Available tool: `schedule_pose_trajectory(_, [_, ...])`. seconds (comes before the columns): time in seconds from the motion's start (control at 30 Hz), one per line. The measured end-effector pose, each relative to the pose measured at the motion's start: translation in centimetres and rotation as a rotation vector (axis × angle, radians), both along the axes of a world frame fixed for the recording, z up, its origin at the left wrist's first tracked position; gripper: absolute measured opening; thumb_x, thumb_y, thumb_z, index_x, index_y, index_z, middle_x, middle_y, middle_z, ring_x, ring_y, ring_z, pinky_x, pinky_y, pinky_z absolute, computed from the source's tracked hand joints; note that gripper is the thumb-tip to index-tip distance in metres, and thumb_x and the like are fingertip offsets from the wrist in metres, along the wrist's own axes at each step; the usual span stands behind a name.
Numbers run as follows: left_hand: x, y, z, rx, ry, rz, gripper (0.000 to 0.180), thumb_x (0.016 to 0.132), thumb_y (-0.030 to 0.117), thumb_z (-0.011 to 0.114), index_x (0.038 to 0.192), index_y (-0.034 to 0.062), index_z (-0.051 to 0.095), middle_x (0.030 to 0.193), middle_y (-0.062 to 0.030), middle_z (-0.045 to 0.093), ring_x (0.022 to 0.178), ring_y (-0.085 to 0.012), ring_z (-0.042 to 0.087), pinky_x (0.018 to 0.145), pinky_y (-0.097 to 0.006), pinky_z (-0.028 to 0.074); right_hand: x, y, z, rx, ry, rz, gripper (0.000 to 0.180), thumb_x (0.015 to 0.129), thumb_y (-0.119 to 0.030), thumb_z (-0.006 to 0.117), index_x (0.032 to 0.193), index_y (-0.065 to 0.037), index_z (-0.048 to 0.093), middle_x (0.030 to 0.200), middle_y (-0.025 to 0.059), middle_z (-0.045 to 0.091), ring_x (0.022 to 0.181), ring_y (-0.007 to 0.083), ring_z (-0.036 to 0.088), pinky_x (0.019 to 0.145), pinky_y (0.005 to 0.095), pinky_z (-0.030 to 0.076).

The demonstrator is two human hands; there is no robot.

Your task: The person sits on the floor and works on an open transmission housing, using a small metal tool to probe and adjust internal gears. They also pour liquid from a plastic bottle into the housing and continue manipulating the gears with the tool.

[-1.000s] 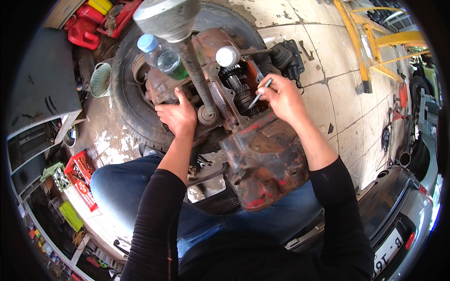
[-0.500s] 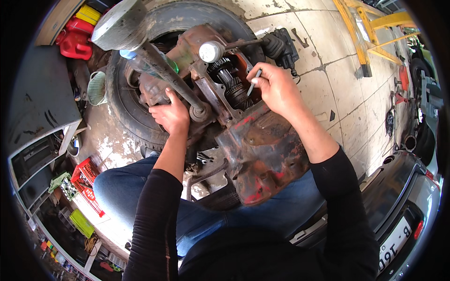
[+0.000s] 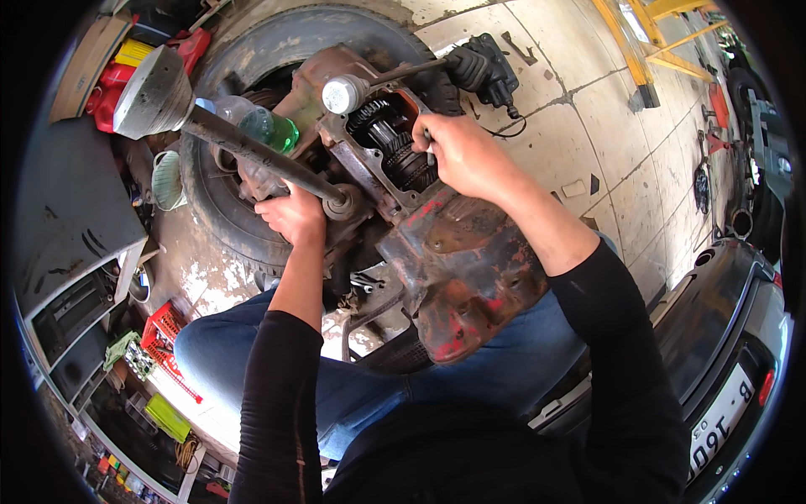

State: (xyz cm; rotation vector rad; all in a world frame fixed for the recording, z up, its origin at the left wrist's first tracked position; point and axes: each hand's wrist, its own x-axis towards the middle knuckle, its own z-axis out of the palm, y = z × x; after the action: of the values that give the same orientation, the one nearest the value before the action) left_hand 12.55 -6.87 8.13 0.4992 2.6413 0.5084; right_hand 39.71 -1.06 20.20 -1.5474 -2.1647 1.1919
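Note:
A dirty, red-stained gearbox casing lies in front of me, its opening showing metal gears. My right hand is closed around a thin grey metal rod at the opening's right edge. My left hand rests on the casing's left side with fingers apart, beside the foot of a long metal shaft with a wide round head. Part of its thumb side is hidden by the shaft. A lever with a white knob crosses the far end of the opening.
Behind the casing lies a large tyre; a clear plastic bottle with green liquid leans there. A black part with a rubber boot sits on the tiles. Yellow stand far right, car rear right, grey cabinet left.
My right hand has rotated, so the rod shows less now. My left hand has slid slightly down the casing. The whole view has shifted, and the shaft leans further left.

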Motion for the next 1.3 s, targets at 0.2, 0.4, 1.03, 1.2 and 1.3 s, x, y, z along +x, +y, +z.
schedule_pose_trajectory(0.2, [0.1,0.2,0.0,0.014,0.042,0.036,0.102,0.086,0.076,0.066,0.130,-0.0123,0.040,0.136,-0.0386,0.056,0.130,-0.0490,0.057,0.111,-0.052,0.045,0.9,0.8,-1.2,0.083,-0.053,-0.055,0.011,0.096,0.010,0.054,0.098,0.000,0.055,0.099,0.0214,0.076,0.097,0.0330,0.076,0.081,0.0415,0.057])
schedule_pose_trajectory(0.4, [-0.2,0.3,-0.3,0.022,0.041,0.044,0.103,0.086,0.076,0.066,0.132,-0.0120,0.039,0.136,-0.0388,0.055,0.130,-0.0489,0.057,0.112,-0.052,0.045,1.2,2.1,-0.2,-0.308,0.347,-0.309,0.005,0.104,0.002,0.054,0.101,-0.002,0.056,0.104,0.0127,0.079,0.098,0.0185,0.074,0.079,0.0366,0.057])
schedule_pose_trajectory(1.03, [0.1,0.1,0.1,0.005,0.011,-0.016,0.104,0.091,0.078,0.055,0.135,-0.0138,0.033,0.135,-0.0399,0.050,0.132,-0.0514,0.051,0.112,-0.055,0.044,0.8,1.1,-1.9,-0.417,0.385,-0.313,0.009,0.106,0.001,0.051,0.103,-0.006,0.047,0.108,0.0159,0.078,0.101,0.0213,0.075,0.082,0.0345,0.059])
schedule_pose_trajectory(1.2, [-0.3,0.0,-0.2,0.002,-0.001,-0.007,0.102,0.092,0.076,0.055,0.135,-0.0138,0.032,0.134,-0.0392,0.050,0.131,-0.0515,0.052,0.111,-0.055,0.044,-0.1,0.3,-0.6,0.037,0.031,-0.185,0.010,0.104,0.003,0.050,0.101,-0.006,0.046,0.107,0.0141,0.078,0.100,0.0211,0.074,0.082,0.0346,0.058])
schedule_pose_trajectory(1.3, [0.1,0.0,0.0,0.011,0.005,-0.011,0.102,0.092,0.076,0.055,0.135,-0.0137,0.032,0.134,-0.0394,0.050,0.130,-0.0518,0.052,0.111,-0.055,0.044,-0.1,0.5,-0.7,0.028,0.115,-0.184,0.014,0.104,0.006,0.048,0.098,-0.006,0.044,0.108,0.0139,0.077,0.099,0.0205,0.073,0.082,0.0331,0.058])
